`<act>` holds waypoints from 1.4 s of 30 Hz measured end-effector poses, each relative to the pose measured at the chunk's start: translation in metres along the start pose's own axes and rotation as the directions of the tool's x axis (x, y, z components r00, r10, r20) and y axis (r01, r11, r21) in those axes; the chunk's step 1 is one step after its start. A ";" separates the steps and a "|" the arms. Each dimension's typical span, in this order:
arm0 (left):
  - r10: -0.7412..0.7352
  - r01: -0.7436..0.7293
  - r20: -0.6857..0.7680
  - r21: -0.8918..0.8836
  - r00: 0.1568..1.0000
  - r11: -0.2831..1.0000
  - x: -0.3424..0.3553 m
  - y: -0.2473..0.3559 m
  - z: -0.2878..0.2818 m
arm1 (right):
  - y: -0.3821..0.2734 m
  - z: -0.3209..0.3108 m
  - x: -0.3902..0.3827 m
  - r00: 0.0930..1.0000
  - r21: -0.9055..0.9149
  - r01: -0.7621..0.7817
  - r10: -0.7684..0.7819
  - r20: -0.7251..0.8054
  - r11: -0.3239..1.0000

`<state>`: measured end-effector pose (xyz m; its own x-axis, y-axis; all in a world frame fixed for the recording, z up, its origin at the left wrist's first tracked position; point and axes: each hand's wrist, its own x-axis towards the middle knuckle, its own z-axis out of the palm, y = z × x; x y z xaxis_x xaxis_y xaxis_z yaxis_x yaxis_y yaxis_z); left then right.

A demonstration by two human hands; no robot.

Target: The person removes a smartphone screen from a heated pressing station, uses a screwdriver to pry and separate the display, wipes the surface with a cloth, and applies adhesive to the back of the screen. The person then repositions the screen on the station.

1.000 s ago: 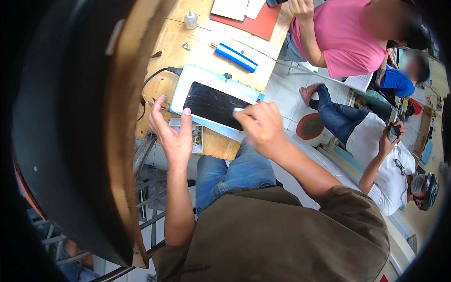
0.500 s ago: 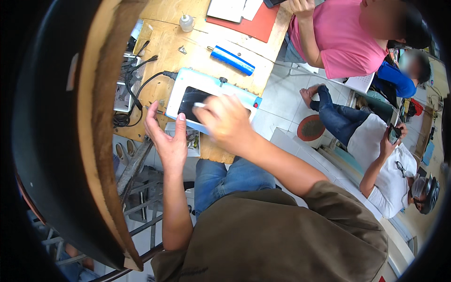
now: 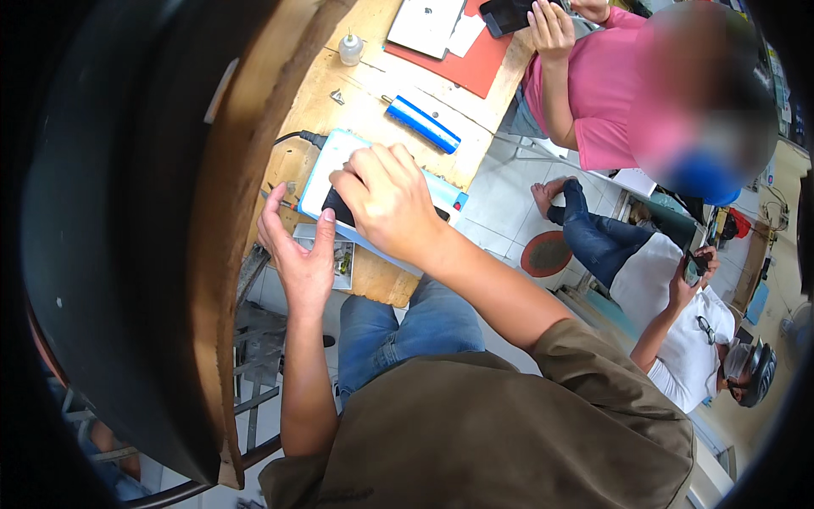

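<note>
A black phone screen (image 3: 337, 206) lies on a flat blue-and-white plate device (image 3: 339, 157) with a black cord at its far left corner. My right hand (image 3: 390, 204) is over the screen with its fingers curled down, hiding most of the glass. Whatever those fingers pinch is out of sight beneath them. My left hand (image 3: 303, 267) is beside the near left corner, thumb and fingers apart, the thumb tip at the screen's edge. Just past its fingertips, a thin pointed tool (image 3: 280, 199) lies on the wooden table (image 3: 305, 174).
A small tray of bits (image 3: 342, 265) sits under the device's near edge. Beyond are a blue cylinder (image 3: 424, 125), a clear bottle (image 3: 351, 51) and a red mat (image 3: 479, 72) with papers. A person in pink (image 3: 598, 110) holds a dark phone (image 3: 506, 15). A thick wooden edge (image 3: 222, 280) rises at left.
My right hand has slowed from a blurred motion and sits further over the screen; the small white piece in its fingers is now hidden. My left hand stays at the corner. The view has shifted slightly.
</note>
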<state>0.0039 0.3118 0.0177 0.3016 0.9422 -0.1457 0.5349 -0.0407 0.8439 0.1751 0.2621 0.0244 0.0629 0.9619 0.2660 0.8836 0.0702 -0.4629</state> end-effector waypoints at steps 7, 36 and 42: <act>-0.196 0.199 0.037 -0.165 0.980 0.966 -0.005 0.010 0.004 | 0.007 -0.060 -0.055 0.995 -0.123 -0.102 0.100 -0.027 0.987; -0.315 0.303 -0.043 -0.183 0.948 0.935 -0.018 0.021 0.010 | 0.015 -0.038 -0.025 0.999 0.079 0.031 -0.034 0.035 0.996; -0.322 0.323 0.052 -0.278 0.945 0.904 -0.018 0.023 0.003 | 0.010 -0.052 -0.035 0.993 0.099 0.080 -0.088 0.076 0.992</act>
<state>0.0131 0.2934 0.0387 0.1543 0.8863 -0.4366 0.3619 0.3604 0.8597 0.2061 0.2157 0.0540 -0.0503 0.9693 0.2408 0.8356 0.1729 -0.5215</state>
